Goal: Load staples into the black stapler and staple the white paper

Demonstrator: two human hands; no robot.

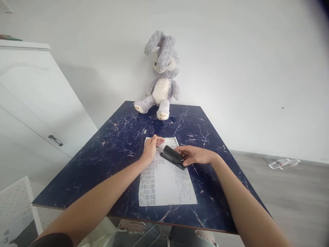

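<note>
A black stapler (pixel 172 156) is held over the printed paper sheet (pixel 168 187), tilted with its front end toward the upper left. My right hand (pixel 196 155) grips its rear end, thumb in front and fingers behind. From the stapler's front a thin metal piece (pixel 159 149) sticks out toward my left palm. My left hand (pixel 151 149) is upright at the sheet's upper left, its fingers stretched out to the right and its thumb up. The metal piece seems to meet the palm, but the contact is partly hidden.
A grey plush rabbit (pixel 161 87) sits at the back of the dark blue marbled table (pixel 102 164), against the wall. Just beyond the sheet lies a small pale piece (pixel 145 131). A white cabinet (pixel 33 96) stands left; clear plastic packaging (pixel 284 163) lies on the floor right.
</note>
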